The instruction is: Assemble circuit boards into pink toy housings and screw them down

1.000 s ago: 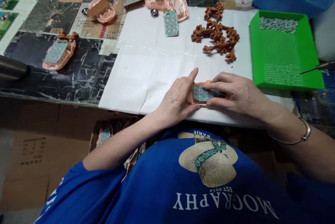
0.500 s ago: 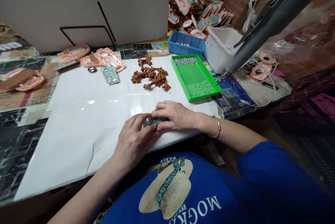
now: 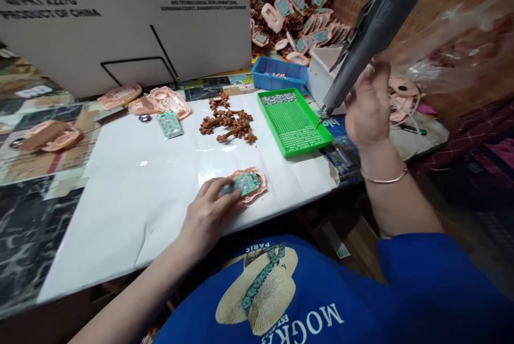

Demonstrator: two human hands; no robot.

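In the head view, the curled left hand is gripping a green rectangular circuit board in a pink plastic shell on the white-covered desk, while the half-curled right hand is hovering behind a grey cylindrical screwdriver, its grip unclear.

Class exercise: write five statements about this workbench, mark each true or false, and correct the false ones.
1. The left hand is on the pink shell with the circuit board. True.
2. The right hand rests in the green tray. False: it is raised beside the grey power tool.
3. Silver pieces lie at the far end of the green tray. True.
4. The brown pieces fill the blue bin. False: they lie on the white sheet.
5. A bracelet circles the right wrist. True.
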